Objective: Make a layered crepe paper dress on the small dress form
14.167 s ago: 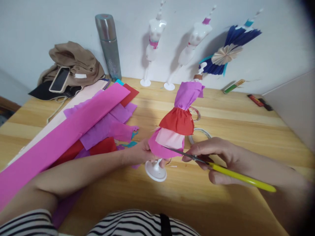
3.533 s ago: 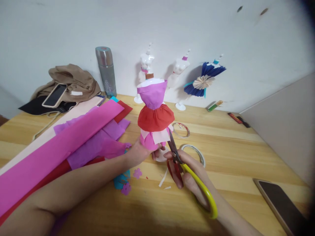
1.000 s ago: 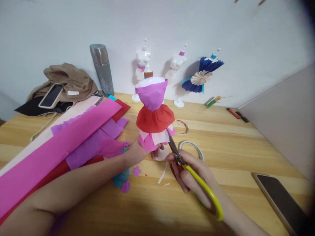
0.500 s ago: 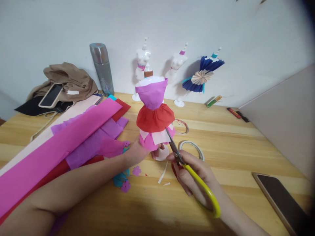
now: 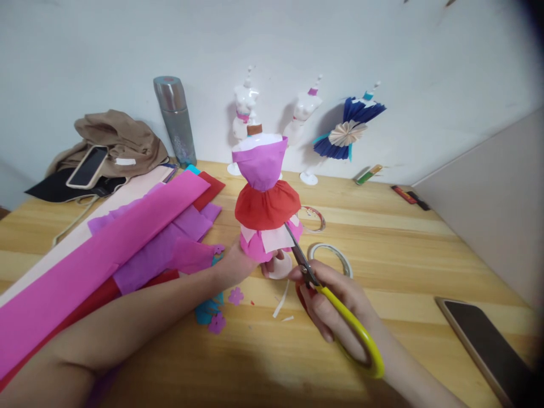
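The left hand (image 5: 236, 265) grasped the small figure (image 5: 260, 143) low down, with its fingers curled under the skirt, I suppose to keep the light body steady. What exactly it pinched was partly hidden. The figure was in front of the person, over the middle of the wooden tabletop (image 5: 408, 266). The right hand (image 5: 351, 297) was closed around the scissors (image 5: 302, 266), tilted probably so that the blades could reach the pale pink layer. The dress (image 5: 267, 205) looked like soft paper: a smooth purple top, a gathered red skirt, pink layers below. Thin white strips (image 5: 280, 301) and flat purple flowers (image 5: 236, 296) lay nearby.
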The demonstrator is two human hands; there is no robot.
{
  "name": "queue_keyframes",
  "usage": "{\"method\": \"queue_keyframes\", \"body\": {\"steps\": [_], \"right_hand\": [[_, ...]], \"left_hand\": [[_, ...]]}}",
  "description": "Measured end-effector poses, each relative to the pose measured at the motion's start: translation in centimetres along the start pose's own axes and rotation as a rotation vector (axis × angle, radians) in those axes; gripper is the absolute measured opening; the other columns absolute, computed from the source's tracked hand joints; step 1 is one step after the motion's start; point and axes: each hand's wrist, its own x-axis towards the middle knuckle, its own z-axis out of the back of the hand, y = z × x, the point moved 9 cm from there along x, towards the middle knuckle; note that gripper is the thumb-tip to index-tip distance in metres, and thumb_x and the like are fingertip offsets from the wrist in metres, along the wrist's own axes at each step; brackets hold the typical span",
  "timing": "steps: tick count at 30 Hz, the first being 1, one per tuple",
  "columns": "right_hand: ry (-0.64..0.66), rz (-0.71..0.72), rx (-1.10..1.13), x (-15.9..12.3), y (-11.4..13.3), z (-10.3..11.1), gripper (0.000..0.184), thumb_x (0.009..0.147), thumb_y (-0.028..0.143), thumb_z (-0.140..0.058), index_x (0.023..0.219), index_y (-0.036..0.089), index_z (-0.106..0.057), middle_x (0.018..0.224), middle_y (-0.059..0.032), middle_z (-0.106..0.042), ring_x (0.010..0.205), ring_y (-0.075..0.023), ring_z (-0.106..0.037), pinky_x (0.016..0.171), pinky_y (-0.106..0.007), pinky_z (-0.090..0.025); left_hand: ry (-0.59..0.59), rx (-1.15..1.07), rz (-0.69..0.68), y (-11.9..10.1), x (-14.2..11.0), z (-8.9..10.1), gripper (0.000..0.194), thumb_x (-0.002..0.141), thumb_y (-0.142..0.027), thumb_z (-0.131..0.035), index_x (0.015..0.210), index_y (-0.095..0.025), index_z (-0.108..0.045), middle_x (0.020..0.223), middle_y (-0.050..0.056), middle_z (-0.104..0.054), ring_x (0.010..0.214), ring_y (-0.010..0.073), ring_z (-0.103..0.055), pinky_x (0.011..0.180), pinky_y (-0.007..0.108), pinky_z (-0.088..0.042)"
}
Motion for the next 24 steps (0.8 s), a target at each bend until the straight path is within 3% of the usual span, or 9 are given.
{"method": "queue_keyframes", "body": {"steps": [4, 8, 18, 24], "right_hand": [[-0.005, 0.014, 0.022, 0.0, -0.3, 0.1, 0.048, 0.088, 0.067, -0.051, 0.105, 0.022, -0.06, 0.054, 0.0086, -0.037, 0.037, -0.0072, -0.027, 0.034, -0.022, -0.033], [-0.064, 0.001, 0.034, 0.1, -0.8, 0.4, 0.059, 0.081, 0.076, -0.052, 0.102, 0.022, -0.064, 0.049, 0.0098, -0.034, 0.033, -0.0073, -0.022, 0.029, -0.024, -0.03], [-0.049, -0.05, 0.151, -0.2, -0.5, -0.2, 0.037, 0.089, 0.06, -0.056, 0.101, 0.025, -0.062, 0.045, 0.0098, -0.038, 0.035, -0.0083, -0.027, 0.035, -0.022, -0.027], [0.029, -0.111, 0.163, -0.2, -0.6, -0.5, 0.039, 0.089, 0.059, -0.056, 0.104, 0.023, -0.06, 0.048, 0.0092, -0.041, 0.034, -0.0082, -0.03, 0.038, -0.023, -0.027]], "left_hand": [[-0.032, 0.059, 0.028, -0.6, -0.6, 0.2, 0.016, 0.081, -0.027, -0.064, 0.075, -0.012, -0.063, 0.053, -0.001, -0.058, 0.046, 0.0102, -0.055, 0.047, 0.022, -0.045], [-0.07, 0.08, 0.027, -1.2, -1.0, 0.3, 0.017, 0.082, -0.027, -0.064, 0.074, -0.013, -0.062, 0.052, -0.002, -0.057, 0.045, 0.0094, -0.055, 0.047, 0.021, -0.044], [-0.116, 0.06, -0.002, -2.8, -2.1, -0.1, 0.02, 0.084, -0.024, -0.06, 0.067, -0.014, -0.057, 0.051, -0.003, -0.054, 0.047, 0.0089, -0.052, 0.049, 0.022, -0.043], [-0.108, 0.102, -0.014, -2.6, -2.1, 0.2, 0.028, 0.085, -0.027, -0.06, 0.06, -0.015, -0.056, 0.054, 0.0, -0.057, 0.051, 0.0103, -0.054, 0.056, 0.025, -0.044]]}}
